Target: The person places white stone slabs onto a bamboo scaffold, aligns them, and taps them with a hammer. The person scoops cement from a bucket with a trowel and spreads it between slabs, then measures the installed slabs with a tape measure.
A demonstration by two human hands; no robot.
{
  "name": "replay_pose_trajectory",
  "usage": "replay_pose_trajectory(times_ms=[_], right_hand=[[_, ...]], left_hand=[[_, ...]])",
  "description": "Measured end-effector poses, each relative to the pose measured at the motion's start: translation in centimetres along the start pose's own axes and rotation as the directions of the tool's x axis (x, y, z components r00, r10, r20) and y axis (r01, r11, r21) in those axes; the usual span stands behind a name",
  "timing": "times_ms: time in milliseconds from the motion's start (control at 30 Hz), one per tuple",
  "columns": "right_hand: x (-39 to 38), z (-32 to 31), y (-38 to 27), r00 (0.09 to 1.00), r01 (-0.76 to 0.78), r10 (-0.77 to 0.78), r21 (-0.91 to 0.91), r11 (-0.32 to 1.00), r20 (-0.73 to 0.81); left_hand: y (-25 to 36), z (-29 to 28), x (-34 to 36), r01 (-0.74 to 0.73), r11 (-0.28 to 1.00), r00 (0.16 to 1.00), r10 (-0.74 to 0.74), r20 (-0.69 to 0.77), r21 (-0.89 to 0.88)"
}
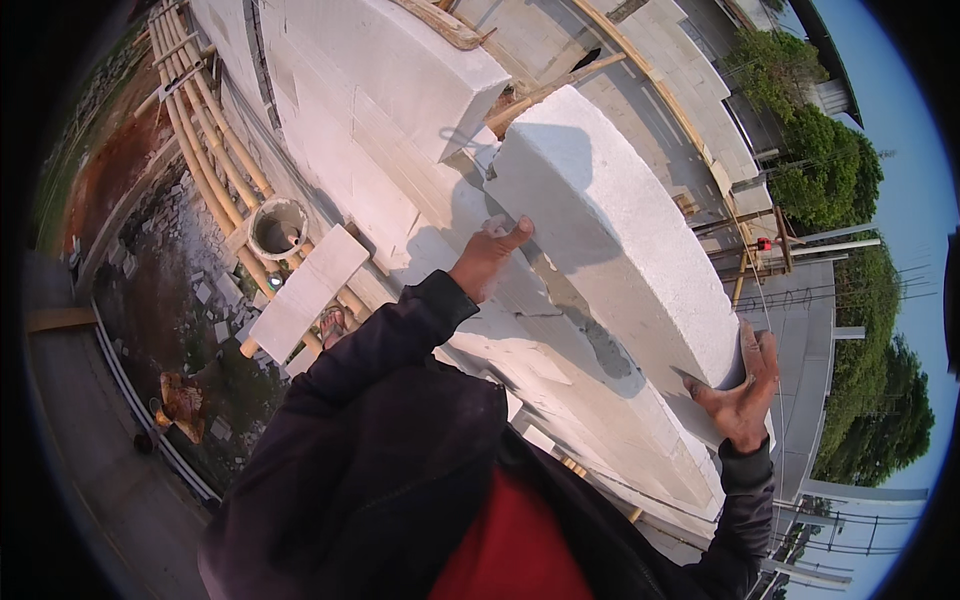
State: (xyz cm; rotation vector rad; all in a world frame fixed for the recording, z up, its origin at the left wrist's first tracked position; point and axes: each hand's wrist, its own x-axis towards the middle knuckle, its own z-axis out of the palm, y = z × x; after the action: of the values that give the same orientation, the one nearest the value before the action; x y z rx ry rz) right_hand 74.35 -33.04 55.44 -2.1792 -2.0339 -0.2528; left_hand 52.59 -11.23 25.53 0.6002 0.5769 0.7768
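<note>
A white lightweight concrete block [570,190] stands on edge on top of a wall of the same blocks, tilted across the view. Grey wet mortar [605,350] shows in the gap below it. My left hand [487,262] is at the block's lower near edge, thumb against its side; the other fingers are curled and partly hidden. At the block's right end, my right hand [742,390] grips it, with the thumb on the near side and the fingers around the end face.
Another block [400,75] sits on the wall just beyond, with a small gap between the two. Left and below are bamboo scaffold poles [205,150], a mortar bucket [279,228], a loose pale slab [310,290] and rubble-strewn ground [170,290]. A string line [783,400] runs past on the right.
</note>
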Motion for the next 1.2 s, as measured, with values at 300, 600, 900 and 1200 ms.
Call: replay_pose_trajectory(times_ms=[300, 600, 900, 1200], right_hand=[[4.0, 7.7, 2.4, 0.990, -0.087, 0.055, 0.261, 0.961, 0.127], [6.8, 12.1, 3.9, 0.998, 0.020, -0.035, 0.316, 0.949, 0.045], [7.4, 13.4, 3.8, 0.999, 0.004, -0.022, 0.391, 0.920, 0.043], [8.3, 13.6, 3.9, 0.996, 0.020, -0.054, 0.397, 0.918, 0.076]], left_hand=[[-1.7, -1.2, 3.1, 0.069, 0.996, 0.957, -0.050, -0.287, 0.057], [0.5, 1.0, 2.5, -0.177, 0.984, 0.963, 0.179, -0.203, 0.029], [2.1, 2.2, 2.3, -0.145, 0.989, 0.931, 0.149, -0.333, 0.036], [2.5, 2.3, 2.2, -0.153, 0.987, 0.918, 0.158, -0.364, 0.043]])
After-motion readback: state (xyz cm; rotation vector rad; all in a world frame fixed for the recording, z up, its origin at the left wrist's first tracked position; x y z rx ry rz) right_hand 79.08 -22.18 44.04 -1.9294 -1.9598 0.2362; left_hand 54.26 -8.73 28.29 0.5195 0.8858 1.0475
